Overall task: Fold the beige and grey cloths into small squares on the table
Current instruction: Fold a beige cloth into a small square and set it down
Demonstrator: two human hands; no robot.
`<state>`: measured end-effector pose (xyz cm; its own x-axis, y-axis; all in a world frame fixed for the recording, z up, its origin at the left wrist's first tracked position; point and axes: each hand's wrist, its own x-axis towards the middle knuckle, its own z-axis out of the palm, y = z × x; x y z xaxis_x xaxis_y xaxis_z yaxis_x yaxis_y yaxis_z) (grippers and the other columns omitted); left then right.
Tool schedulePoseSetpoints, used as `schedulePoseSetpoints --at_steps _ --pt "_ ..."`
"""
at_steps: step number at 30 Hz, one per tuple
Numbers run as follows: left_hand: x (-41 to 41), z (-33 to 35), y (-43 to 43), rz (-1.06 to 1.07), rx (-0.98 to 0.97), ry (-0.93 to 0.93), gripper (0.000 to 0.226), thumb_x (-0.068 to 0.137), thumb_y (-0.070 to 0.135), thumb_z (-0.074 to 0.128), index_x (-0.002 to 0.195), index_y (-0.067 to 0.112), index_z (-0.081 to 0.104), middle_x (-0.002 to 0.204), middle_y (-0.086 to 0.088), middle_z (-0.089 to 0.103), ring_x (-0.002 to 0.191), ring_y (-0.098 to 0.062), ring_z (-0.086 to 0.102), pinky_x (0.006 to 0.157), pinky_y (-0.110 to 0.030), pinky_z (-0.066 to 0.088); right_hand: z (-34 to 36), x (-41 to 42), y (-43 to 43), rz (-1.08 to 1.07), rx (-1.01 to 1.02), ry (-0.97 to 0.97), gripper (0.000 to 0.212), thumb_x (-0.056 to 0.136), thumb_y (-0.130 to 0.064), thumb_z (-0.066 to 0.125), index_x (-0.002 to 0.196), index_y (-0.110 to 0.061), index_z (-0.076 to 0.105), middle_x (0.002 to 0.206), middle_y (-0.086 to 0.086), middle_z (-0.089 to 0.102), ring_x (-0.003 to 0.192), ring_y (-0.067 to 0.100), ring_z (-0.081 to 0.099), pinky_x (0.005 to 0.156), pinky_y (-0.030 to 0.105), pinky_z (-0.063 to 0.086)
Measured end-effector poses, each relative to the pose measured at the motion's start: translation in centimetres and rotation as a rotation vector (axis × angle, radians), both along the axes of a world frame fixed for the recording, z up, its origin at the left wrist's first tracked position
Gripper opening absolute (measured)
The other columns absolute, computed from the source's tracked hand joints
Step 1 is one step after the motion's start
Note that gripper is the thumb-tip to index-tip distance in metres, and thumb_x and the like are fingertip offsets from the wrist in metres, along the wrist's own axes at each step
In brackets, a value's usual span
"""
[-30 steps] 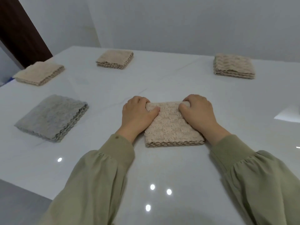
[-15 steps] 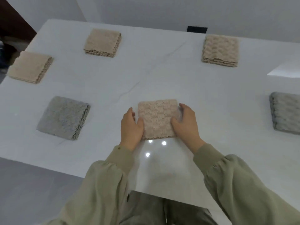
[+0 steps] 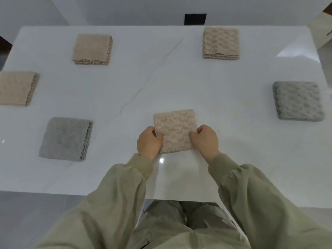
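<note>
Room: I see pale grey walls (image 3: pixel 125 9) behind the table and a grey floor (image 3: pixel 27 212) under its near edge.
Table (image 3: pixel 179 83): white and glossy; it fills most of my view, and its near edge runs across just ahead of the person's lap.
Sleeves: the left sleeve (image 3: pixel 107 203) and right sleeve (image 3: pixel 260 203) are olive and reach in from the bottom of the view.
Grey squares: one folded grey cloth (image 3: pixel 65 138) lies near left and another (image 3: pixel 298 101) lies at the right, well apart.
Beige squares: three lie folded, at far left (image 3: pixel 92 49), far right (image 3: pixel 221 43) and the left edge (image 3: pixel 17 88).
Beige cloth (image 3: pixel 175 128): a folded square at the near centre, held between both hands. I cannot tell whether it lies flat on the table.
Left hand (image 3: pixel 149 142): fingers curled, pinching the cloth's left side, thumb on top.
Right hand (image 3: pixel 206 140): fingers curled, pinching the right side, thumb on top.
Vein (image 3: pixel 136 94): a thin grey line runs diagonally across the tabletop.
Panel (image 3: pixel 195 19): a small black rectangle low on the far wall.
Glare (image 3: pixel 161 160): a bright dot on the table, just below the cloth.
</note>
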<state>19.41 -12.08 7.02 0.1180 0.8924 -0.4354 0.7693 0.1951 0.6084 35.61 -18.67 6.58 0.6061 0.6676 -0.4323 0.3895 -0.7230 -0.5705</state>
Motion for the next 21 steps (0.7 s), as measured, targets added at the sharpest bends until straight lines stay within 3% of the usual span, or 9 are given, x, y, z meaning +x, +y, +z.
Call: schedulePoseSetpoints --at_steps 10,21 --pt "9.1 -0.2 -6.3 -0.165 0.009 -0.044 0.012 0.089 0.023 0.056 0.094 0.014 0.061 0.085 0.003 0.063 0.080 -0.018 0.058 0.073 -0.031 0.047 0.0 8.7 -9.5 -0.096 -0.044 -0.035 0.020 0.086 -0.028 0.059 0.083 -0.009 0.057 0.082 0.003 0.058 0.077 0.022 0.053 0.066 0.029 0.038" --pt "14.4 -0.2 -9.9 -0.085 0.024 -0.105 0.007 0.089 0.019 0.059 0.094 0.014 0.061 0.081 0.004 0.059 0.079 -0.017 0.058 0.079 -0.034 0.051 -0.3 15.0 -12.2 -0.046 0.022 0.047 0.014 0.086 -0.023 0.058 0.085 -0.010 0.059 0.082 0.002 0.060 0.078 0.021 0.056 0.067 0.029 0.040"
